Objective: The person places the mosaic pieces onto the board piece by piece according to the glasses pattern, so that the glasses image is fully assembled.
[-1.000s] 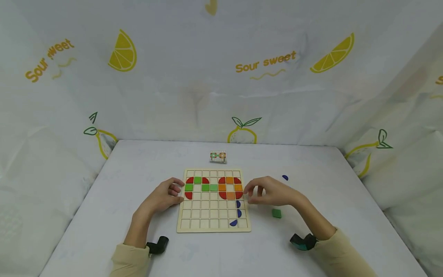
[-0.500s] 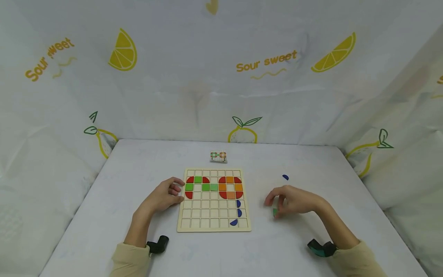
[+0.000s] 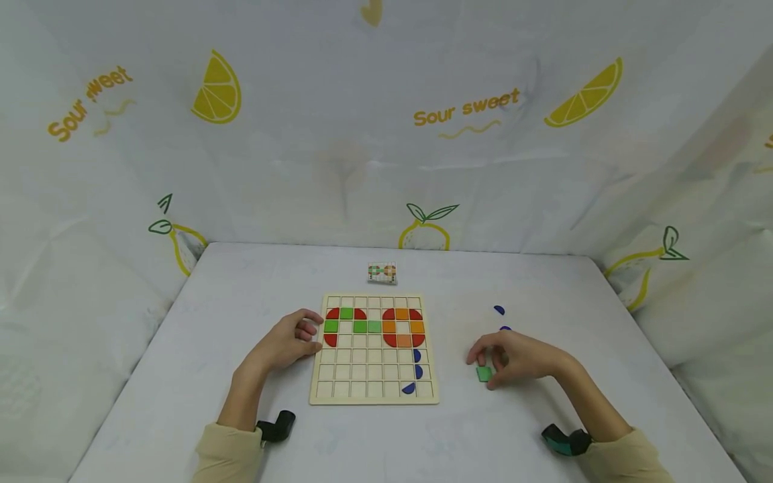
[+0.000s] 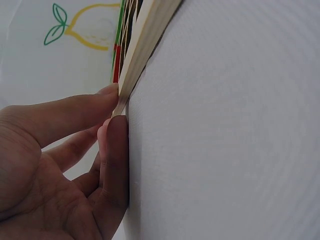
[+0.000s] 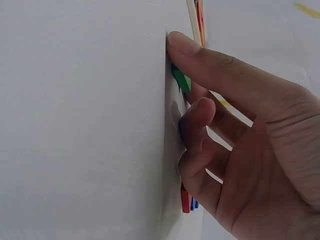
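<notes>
In the head view a wooden grid board [image 3: 374, 371] carries red, green and orange pieces in its far rows. Several blue half-round pieces [image 3: 419, 371] lie near its right side. My left hand [image 3: 288, 342] touches the board's left edge with thumb and fingertips, seen close in the left wrist view at the wooden edge [image 4: 142, 45]. Right of the board, my right hand [image 3: 522, 355] pinches a small green square tile [image 3: 484, 373] low at the table. In the right wrist view the tile [image 5: 182, 80] looks tilted, partly hidden behind the thumb.
A small pattern card [image 3: 382, 272] lies beyond the board. One blue half-round piece [image 3: 498, 310] sits right of it, with another [image 3: 506, 329] partly behind my right hand. A red piece [image 5: 185, 200] shows below the fingers in the right wrist view.
My right hand has moved from the board's right edge rightward to the green tile, which now shows a lighter face. The left hand and the board stay where they were.
</notes>
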